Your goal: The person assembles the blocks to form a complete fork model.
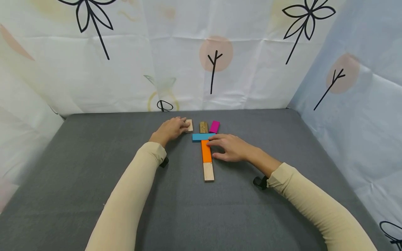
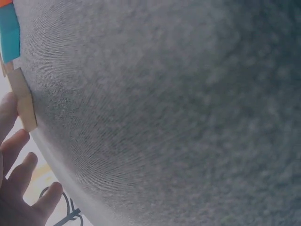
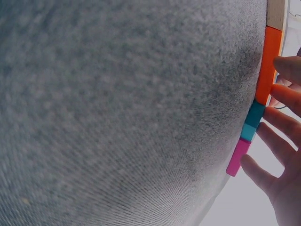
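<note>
My left hand [image 1: 171, 129] touches the left side of a pale wooden block [image 1: 190, 126] with its fingertips; its other fingers spread apart in the left wrist view, and the thumb is hidden there. A blue block [image 1: 201, 137] lies crosswise, and the fingertips of my right hand [image 1: 231, 148] rest at its right end. Below it runs an orange block [image 1: 206, 151], with the right thumb beside it. A second pale wooden block [image 1: 208, 172] continues that line toward me. Beyond the blue block lie a brown wooden block [image 1: 203, 127] and a tilted magenta block [image 1: 214, 127].
All the blocks lie on a grey cloth-covered table [image 1: 176, 216]. A white printed curtain [image 1: 182, 69] hangs behind its far edge, and a bluish one [image 1: 361, 122] stands along the right. A dark wrist device [image 1: 260, 182] sits under the right sleeve.
</note>
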Tool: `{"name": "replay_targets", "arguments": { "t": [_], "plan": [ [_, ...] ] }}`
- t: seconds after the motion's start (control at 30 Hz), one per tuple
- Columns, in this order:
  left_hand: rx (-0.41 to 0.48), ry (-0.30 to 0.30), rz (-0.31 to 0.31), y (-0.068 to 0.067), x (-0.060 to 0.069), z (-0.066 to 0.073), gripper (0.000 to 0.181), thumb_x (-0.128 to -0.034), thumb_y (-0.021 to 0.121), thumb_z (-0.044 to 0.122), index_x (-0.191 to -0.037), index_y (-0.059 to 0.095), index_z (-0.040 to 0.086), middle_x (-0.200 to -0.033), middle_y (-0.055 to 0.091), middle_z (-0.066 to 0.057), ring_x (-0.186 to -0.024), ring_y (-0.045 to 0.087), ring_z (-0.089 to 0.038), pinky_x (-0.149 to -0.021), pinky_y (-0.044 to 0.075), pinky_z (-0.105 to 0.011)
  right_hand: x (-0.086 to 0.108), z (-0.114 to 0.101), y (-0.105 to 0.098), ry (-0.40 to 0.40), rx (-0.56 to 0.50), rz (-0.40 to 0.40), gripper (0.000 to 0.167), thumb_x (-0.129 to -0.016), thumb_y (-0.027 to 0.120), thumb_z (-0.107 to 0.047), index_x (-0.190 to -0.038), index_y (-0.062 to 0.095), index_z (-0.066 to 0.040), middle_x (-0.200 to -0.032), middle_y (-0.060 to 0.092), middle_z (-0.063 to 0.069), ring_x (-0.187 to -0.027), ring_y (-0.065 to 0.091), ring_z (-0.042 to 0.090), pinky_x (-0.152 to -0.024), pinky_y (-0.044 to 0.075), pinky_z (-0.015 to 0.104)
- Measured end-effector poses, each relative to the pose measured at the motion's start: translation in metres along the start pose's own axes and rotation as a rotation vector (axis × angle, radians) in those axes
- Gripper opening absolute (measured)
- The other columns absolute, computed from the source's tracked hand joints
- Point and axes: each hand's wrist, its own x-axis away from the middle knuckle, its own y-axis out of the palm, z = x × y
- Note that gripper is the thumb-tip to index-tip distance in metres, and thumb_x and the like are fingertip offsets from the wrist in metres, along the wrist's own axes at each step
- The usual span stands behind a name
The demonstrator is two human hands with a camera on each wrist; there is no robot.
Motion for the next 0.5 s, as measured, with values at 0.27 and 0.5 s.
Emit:
{"name": "replay_targets", "arguments": {
  "t": [0.27,0.5],
  "plan": [
    [0.003,-0.002,0.061,0.009,-0.002,0.001,0.039,-0.1013,0.060,0.024,-0.138,0.060,0.011,-0.147,0.050,-0.017,-0.133,0.048,-0.038,-0.108,0.038,-0.051,0.000,0.001,0.001,-0.002,0.001,0.005,0.045,-0.096,0.066,-0.028,-0.136,0.062,-0.009,-0.144,0.053,0.013,-0.129,0.053,0.032,-0.105,0.042,0.053],
    [-0.068,0.009,0.105,0.014,0.000,0.004,0.038,-0.1009,0.060,0.026,-0.136,0.063,0.011,-0.140,0.057,-0.016,-0.125,0.055,-0.035,-0.102,0.044,-0.050,-0.001,0.001,0.000,0.014,0.002,-0.007,0.045,-0.097,0.065,-0.029,-0.137,0.061,-0.009,-0.145,0.053,0.013,-0.130,0.052,0.032,-0.106,0.041,0.053]
  ]
}}
